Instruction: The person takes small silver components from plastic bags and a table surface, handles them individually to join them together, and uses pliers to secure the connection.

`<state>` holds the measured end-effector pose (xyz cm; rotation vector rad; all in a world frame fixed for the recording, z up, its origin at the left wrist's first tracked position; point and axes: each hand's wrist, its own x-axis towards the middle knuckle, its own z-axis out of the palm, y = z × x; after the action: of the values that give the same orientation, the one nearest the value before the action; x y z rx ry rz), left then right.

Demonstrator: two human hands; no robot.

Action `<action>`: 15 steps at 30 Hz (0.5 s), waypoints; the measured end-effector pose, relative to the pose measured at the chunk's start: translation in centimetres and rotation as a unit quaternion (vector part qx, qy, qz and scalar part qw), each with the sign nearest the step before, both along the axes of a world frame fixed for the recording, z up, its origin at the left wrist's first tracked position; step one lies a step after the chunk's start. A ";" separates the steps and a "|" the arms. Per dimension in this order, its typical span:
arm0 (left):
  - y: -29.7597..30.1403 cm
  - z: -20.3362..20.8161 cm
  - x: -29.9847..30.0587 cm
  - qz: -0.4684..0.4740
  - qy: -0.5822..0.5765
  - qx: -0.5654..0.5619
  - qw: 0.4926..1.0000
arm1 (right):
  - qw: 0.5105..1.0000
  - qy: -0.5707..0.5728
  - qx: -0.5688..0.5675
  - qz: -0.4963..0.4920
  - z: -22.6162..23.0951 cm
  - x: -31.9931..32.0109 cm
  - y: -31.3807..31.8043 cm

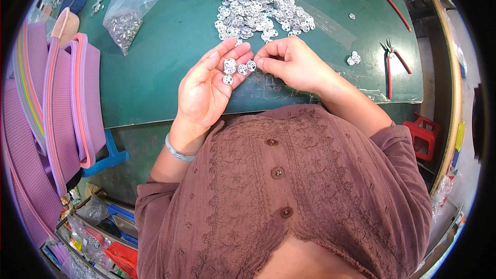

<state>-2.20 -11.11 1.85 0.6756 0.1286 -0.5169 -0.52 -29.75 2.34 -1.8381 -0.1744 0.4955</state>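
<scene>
My left hand (204,85) is turned palm up, its fingers stretched out and slightly cupped. Several round silver openwork charms (230,66) rest in it, some overlapping near the finger bases. Two more charms (247,67) lie side by side toward its fingertips. My right hand (294,62) is closed in a pinch, thumb against forefinger, right beside the outermost charm. What sits between those fingertips is too small to make out. Just beyond both hands, a large heap of the same charms (253,13) is spread on the green table (170,72).
A few loose charms (354,58) and red-handled pliers (392,64) lie at the right, with a red stick-like tool (398,14) farther back. At the left are a clear bag of small metal parts (126,23) and stacked purple baskets (62,108). A red stool (424,135) stands beyond the table's right edge.
</scene>
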 end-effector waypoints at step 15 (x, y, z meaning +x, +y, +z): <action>0.0 -0.1 0.0 0.000 0.003 -0.001 1.000 | 1.000 -0.006 0.000 -0.007 0.0 -0.1 0.1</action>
<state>-2.21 -11.14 1.79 0.6716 0.1340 -0.5188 -0.61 -29.65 2.31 -1.8413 -0.1696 0.4739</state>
